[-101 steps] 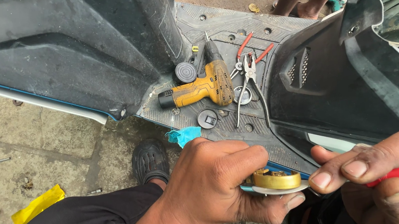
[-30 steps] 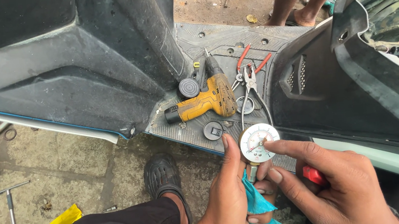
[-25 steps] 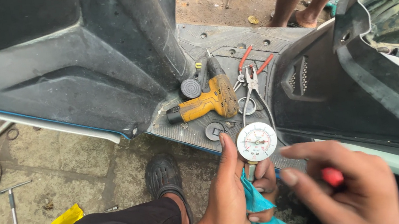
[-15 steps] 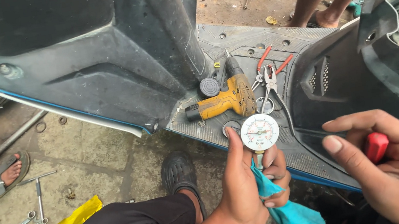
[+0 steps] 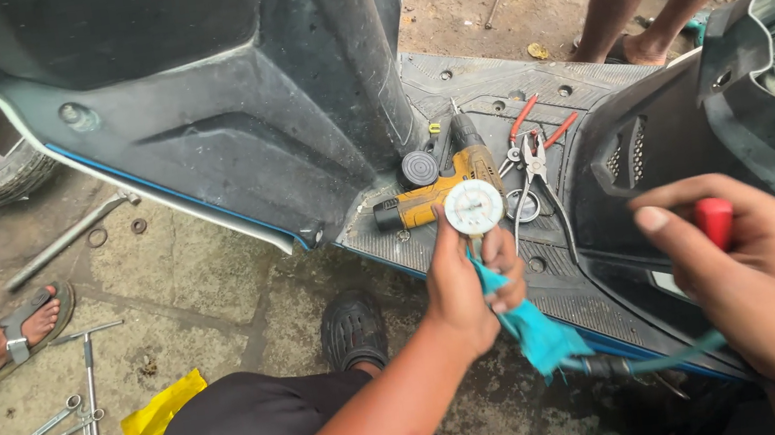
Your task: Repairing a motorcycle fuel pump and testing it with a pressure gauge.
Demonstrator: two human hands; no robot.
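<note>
Raised a little since a moment ago, the round white dial gauge now sits upright in front of the yellow drill on the scooter footboard, and the right hand has drawn back to the right. The left hand has its grip closed around the gauge's stem along with a teal cloth and hose. That right hand is closed on a red-handled tool. Red-handled pliers lie beyond. Holding the dial steady and facing the eyes would, I reckon, make it easiest to read.
</note>
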